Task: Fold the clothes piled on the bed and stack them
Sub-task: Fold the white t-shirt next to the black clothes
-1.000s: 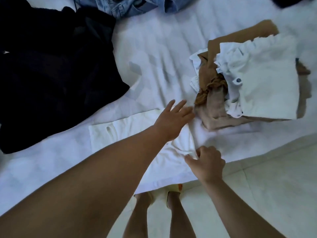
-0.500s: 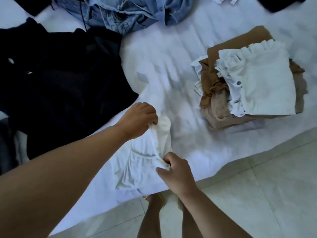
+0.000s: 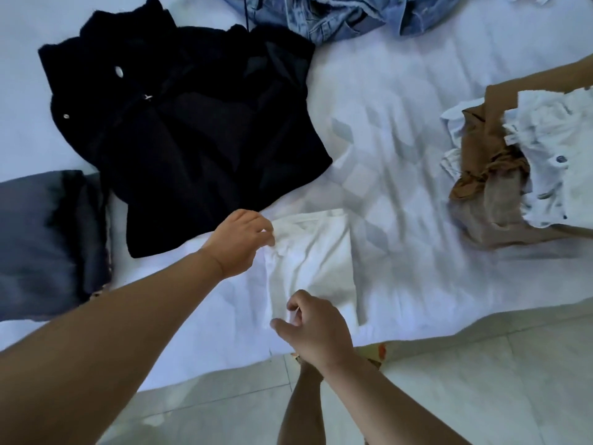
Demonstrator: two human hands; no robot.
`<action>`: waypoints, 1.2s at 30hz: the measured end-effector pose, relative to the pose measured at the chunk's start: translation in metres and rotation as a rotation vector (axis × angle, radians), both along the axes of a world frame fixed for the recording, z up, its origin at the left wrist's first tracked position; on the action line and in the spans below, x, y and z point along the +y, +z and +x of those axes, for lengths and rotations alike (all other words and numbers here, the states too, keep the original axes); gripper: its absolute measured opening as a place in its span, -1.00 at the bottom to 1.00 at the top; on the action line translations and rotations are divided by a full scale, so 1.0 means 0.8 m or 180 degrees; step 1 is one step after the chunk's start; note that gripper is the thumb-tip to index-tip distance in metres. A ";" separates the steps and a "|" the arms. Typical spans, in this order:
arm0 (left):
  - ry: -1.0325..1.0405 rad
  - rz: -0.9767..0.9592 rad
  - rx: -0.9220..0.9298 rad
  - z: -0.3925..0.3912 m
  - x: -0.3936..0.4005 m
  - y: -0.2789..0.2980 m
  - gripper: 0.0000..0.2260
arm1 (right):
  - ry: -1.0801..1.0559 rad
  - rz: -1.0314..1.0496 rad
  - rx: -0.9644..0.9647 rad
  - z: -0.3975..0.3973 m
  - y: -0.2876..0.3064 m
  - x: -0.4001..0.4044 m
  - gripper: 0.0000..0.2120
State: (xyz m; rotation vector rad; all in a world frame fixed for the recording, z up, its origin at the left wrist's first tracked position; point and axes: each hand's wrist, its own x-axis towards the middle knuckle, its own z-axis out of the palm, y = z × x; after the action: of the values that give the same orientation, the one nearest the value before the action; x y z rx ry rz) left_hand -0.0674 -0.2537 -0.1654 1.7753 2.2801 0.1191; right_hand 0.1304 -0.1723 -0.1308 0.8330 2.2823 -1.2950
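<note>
Small white cotton garment (image 3: 309, 261), folded narrow, lies on the white-sheeted bed (image 3: 401, 130) at lower centre. Left hand (image 3: 239, 240) pinches its top-left corner, right hand (image 3: 316, 329) pinches the near edge, likely squaring the fold. Folded tan-and-white stack (image 3: 526, 162) at right edge awaits it.

Dim, bluish daylight, soft focus (edges bowed by wide-angle).

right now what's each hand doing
Left hand: pinches the far left edge of the white garment.
Right hand: pinches its near edge.
</note>
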 end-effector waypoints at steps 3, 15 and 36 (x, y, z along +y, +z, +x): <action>0.0445 0.0232 -0.0290 0.016 -0.011 -0.005 -0.68 | 0.0022 0.0609 0.0023 0.000 -0.003 0.016 -0.78; 0.3242 -0.0206 -0.1919 0.151 -0.011 -0.004 -0.36 | 0.0024 0.0857 -0.0160 0.008 -0.044 0.069 -0.24; 0.2818 -0.0143 -0.2945 0.156 0.122 0.162 -0.37 | 0.0077 0.0508 0.0119 0.033 0.102 0.213 -0.45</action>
State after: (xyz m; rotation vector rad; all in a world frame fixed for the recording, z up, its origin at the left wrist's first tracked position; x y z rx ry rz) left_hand 0.0573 -0.1564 -0.0360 0.3613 2.0575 0.8237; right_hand 0.1566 -0.0017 -0.0493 0.8368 2.4427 -1.1386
